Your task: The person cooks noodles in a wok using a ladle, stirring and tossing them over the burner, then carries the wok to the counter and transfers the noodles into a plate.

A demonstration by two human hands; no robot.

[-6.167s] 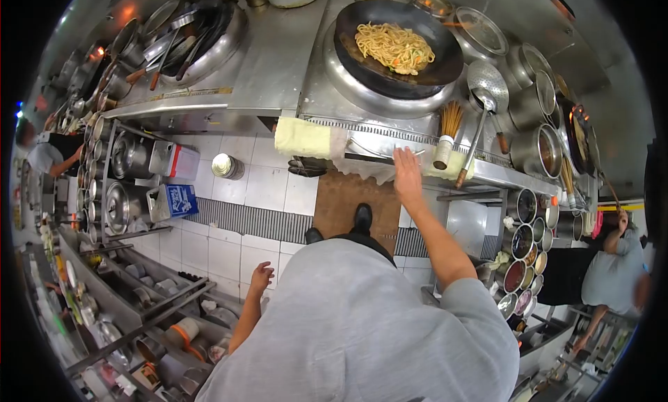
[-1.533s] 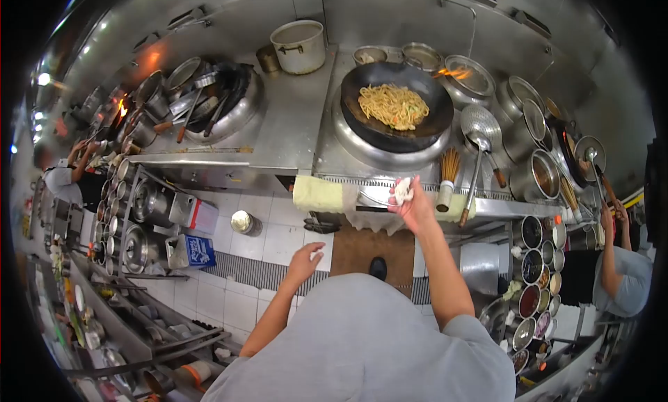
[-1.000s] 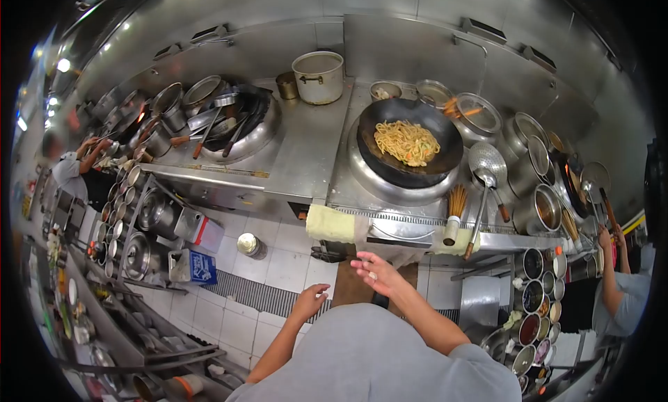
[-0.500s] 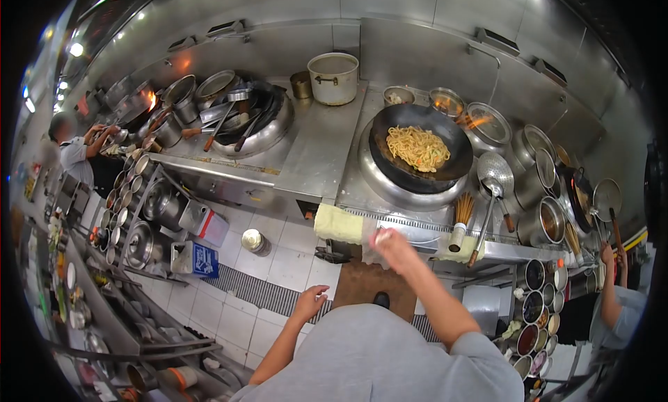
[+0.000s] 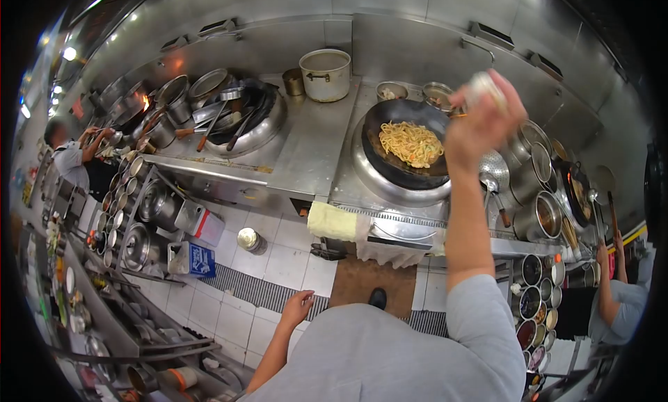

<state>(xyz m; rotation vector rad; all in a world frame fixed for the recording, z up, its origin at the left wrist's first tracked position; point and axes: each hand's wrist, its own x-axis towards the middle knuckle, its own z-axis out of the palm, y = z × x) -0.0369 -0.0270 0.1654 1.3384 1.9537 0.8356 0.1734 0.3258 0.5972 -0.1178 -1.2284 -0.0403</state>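
My right hand (image 5: pixel 487 120) is raised above the stove, right of the wok, its fingers closed round a small whitish bundle (image 5: pixel 485 92). Motion blurs the bundle, so its kind is unclear. Noodles with bits of vegetable (image 5: pixel 410 145) lie in the black wok (image 5: pixel 379 117), which sits on a round steel burner ring (image 5: pixel 369 167). My forearm hides the wok's right edge. Low over the floor, my left hand (image 5: pixel 298 306) hangs with loosely extended fingers and holds nothing. A perforated strainer (image 5: pixel 495 167) rests just right of my forearm.
Pale yellow cloth (image 5: pixel 330 220) hangs on the front rail beside a whitish cloth (image 5: pixel 393 252). A large pot (image 5: pixel 325 75) stands at the back. Left are another wok station (image 5: pixel 268 127) and a co-worker (image 5: pixel 73 158); another person (image 5: pixel 616 308) is at far right. A can (image 5: pixel 252 240) stands on the floor.
My right hand has risen from the front rail to above the stove, now with the whitish bundle showing in it. My left hand has shifted slightly left. The noodles stay in the wok.
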